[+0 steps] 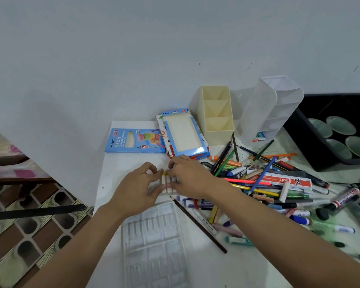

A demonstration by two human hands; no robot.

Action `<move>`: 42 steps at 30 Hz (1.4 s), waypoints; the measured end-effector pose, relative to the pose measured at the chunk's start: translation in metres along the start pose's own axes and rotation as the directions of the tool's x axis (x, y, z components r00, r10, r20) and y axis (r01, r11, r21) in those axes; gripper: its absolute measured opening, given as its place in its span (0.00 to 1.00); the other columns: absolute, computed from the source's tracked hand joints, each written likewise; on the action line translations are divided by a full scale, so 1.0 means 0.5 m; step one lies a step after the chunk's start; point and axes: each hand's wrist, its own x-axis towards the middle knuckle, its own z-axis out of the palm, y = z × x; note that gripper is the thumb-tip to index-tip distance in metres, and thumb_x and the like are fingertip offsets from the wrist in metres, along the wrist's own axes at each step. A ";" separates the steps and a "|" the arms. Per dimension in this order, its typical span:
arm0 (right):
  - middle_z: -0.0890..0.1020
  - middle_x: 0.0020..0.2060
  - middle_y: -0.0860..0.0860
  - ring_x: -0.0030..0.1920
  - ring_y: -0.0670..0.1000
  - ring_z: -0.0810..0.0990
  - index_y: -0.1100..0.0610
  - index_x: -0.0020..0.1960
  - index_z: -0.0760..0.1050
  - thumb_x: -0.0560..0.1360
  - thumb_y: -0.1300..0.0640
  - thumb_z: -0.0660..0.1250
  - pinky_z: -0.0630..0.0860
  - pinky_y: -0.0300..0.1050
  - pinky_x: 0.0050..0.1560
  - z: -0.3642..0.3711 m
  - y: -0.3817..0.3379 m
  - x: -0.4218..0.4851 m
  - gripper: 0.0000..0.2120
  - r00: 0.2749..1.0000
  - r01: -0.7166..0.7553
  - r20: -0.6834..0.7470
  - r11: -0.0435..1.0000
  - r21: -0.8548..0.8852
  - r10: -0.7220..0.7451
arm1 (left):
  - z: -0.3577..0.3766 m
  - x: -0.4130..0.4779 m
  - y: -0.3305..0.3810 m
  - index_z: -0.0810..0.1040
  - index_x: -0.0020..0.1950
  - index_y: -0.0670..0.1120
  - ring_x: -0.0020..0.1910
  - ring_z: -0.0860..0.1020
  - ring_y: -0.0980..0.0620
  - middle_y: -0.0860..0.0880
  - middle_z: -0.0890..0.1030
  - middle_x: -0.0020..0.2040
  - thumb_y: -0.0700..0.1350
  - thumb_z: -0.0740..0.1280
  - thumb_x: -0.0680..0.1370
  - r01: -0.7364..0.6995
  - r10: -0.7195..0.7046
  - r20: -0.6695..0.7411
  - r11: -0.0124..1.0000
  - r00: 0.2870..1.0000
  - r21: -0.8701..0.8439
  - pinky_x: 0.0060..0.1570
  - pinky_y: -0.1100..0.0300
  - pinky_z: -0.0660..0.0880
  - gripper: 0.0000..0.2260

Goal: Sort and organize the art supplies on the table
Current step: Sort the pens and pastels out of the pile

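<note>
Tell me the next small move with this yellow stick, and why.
Probably ease the yellow stick, pinched by your right hand, down into the small tray beside the pale sticks: your left hand holds that tray, and the stick sits right over the row.

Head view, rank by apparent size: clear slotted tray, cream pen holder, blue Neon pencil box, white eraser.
Largest first:
clear plastic slotted tray (nearest camera, inflated)
cream three-compartment pen holder
blue cardboard Neon pencil box, near holder's size
white eraser

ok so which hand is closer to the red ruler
Right. The right hand, pinching a yellow stick, sits left of the red ruler; the left hand lies farther left, beyond the right one.
</note>
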 end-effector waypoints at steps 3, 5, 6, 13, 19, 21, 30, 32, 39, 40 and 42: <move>0.75 0.56 0.54 0.58 0.55 0.71 0.58 0.54 0.82 0.79 0.49 0.67 0.75 0.54 0.54 0.021 0.000 -0.008 0.13 0.997 0.011 -0.079 1.000 0.002 -0.011 | -0.001 -0.003 0.002 0.79 0.67 0.50 0.39 0.73 0.56 0.59 0.71 0.53 0.57 0.69 0.78 0.014 -0.014 -0.001 1.000 1.000 -0.004 0.40 0.64 0.70 0.21; 0.75 0.56 0.53 0.57 0.55 0.71 0.57 0.56 0.81 0.79 0.49 0.66 0.75 0.54 0.54 0.034 0.002 -0.012 0.13 0.992 0.016 -0.124 1.000 -0.010 -0.017 | -0.003 -0.005 0.007 0.78 0.69 0.50 0.40 0.73 0.56 0.58 0.71 0.54 0.57 0.69 0.78 0.034 -0.034 0.003 0.999 0.999 -0.013 0.42 0.64 0.70 0.21; 0.76 0.57 0.53 0.58 0.55 0.72 0.57 0.59 0.80 0.79 0.50 0.66 0.75 0.54 0.55 0.036 0.002 -0.015 0.14 0.991 0.010 -0.135 1.000 -0.010 -0.011 | -0.004 -0.006 0.010 0.77 0.69 0.50 0.41 0.73 0.56 0.58 0.72 0.54 0.56 0.69 0.78 0.042 -0.042 0.005 0.999 0.999 -0.023 0.43 0.65 0.70 0.21; 0.83 0.56 0.54 0.57 0.55 0.79 0.59 0.60 0.81 0.78 0.59 0.67 0.77 0.55 0.56 0.017 -0.004 -0.071 0.12 0.914 0.012 -0.404 0.992 0.128 0.041 | -0.023 -0.014 0.032 0.78 0.68 0.51 0.44 0.76 0.57 0.59 0.72 0.52 0.56 0.68 0.78 0.100 -0.105 -0.033 0.987 0.994 -0.129 0.46 0.66 0.71 0.20; 0.82 0.46 0.43 0.47 0.41 0.79 0.56 0.55 0.83 0.79 0.60 0.68 0.75 0.34 0.49 -0.041 0.051 -0.201 0.08 0.853 -0.007 -0.474 0.912 0.410 0.220 | -0.054 -0.010 0.131 0.83 0.49 0.56 0.45 0.78 0.55 0.58 0.79 0.43 0.54 0.70 0.78 -0.023 -0.003 -0.092 0.960 0.996 -0.278 0.41 0.70 0.70 0.04; 0.81 0.42 0.41 0.44 0.42 0.79 0.54 0.52 0.84 0.78 0.61 0.70 0.72 0.30 0.45 -0.056 0.083 -0.251 0.06 0.822 -0.053 -0.490 0.895 0.442 0.291 | -0.054 -0.005 0.174 0.82 0.46 0.56 0.43 0.78 0.55 0.57 0.80 0.41 0.52 0.71 0.77 -0.064 0.054 -0.041 0.947 0.998 -0.314 0.40 0.70 0.70 0.02; 0.82 0.42 0.42 0.44 0.43 0.76 0.51 0.47 0.84 0.76 0.59 0.72 0.75 0.41 0.46 -0.045 0.195 -0.410 0.05 0.863 -0.231 -0.367 0.917 0.326 0.348 | 0.067 0.024 0.304 0.83 0.53 0.55 0.48 0.76 0.60 0.61 0.77 0.46 0.50 0.70 0.78 -0.256 0.290 0.102 0.931 0.952 -0.262 0.47 0.67 0.71 0.05; 0.80 0.42 0.42 0.46 0.46 0.74 0.49 0.47 0.83 0.75 0.56 0.72 0.75 0.49 0.47 -0.026 0.208 -0.422 0.03 0.889 -0.232 -0.348 0.948 0.216 0.297 | 0.099 0.030 0.324 0.83 0.57 0.55 0.51 0.74 0.60 0.60 0.77 0.49 0.50 0.69 0.79 -0.326 0.339 0.102 0.937 0.935 -0.128 0.54 0.60 0.71 0.08; 0.76 0.47 0.46 0.52 0.52 0.72 0.46 0.55 0.82 0.70 0.50 0.76 0.68 0.51 0.46 0.016 0.217 -0.420 0.14 0.934 -0.218 -0.300 0.975 -0.042 0.196 | 0.139 0.032 0.338 0.81 0.59 0.58 0.56 0.75 0.53 0.59 0.79 0.52 0.52 0.71 0.76 -0.283 0.266 0.130 0.949 0.955 0.136 0.59 0.53 0.69 0.12; 0.76 0.47 0.47 0.52 0.53 0.72 0.46 0.55 0.82 0.69 0.50 0.77 0.67 0.52 0.45 0.017 0.219 -0.419 0.14 0.938 -0.203 -0.298 0.977 -0.065 0.176 | 0.140 0.031 0.337 0.81 0.59 0.58 0.56 0.74 0.53 0.59 0.79 0.52 0.52 0.71 0.76 -0.272 0.255 0.130 0.953 0.958 0.135 0.59 0.53 0.68 0.12; 0.76 0.47 0.47 0.52 0.53 0.72 0.47 0.54 0.83 0.69 0.52 0.78 0.67 0.51 0.45 0.014 0.221 -0.415 0.14 0.941 -0.181 -0.306 0.978 -0.103 0.142 | 0.140 0.028 0.335 0.81 0.60 0.58 0.57 0.73 0.55 0.60 0.78 0.53 0.52 0.70 0.77 -0.254 0.238 0.130 0.959 0.963 0.126 0.60 0.55 0.66 0.11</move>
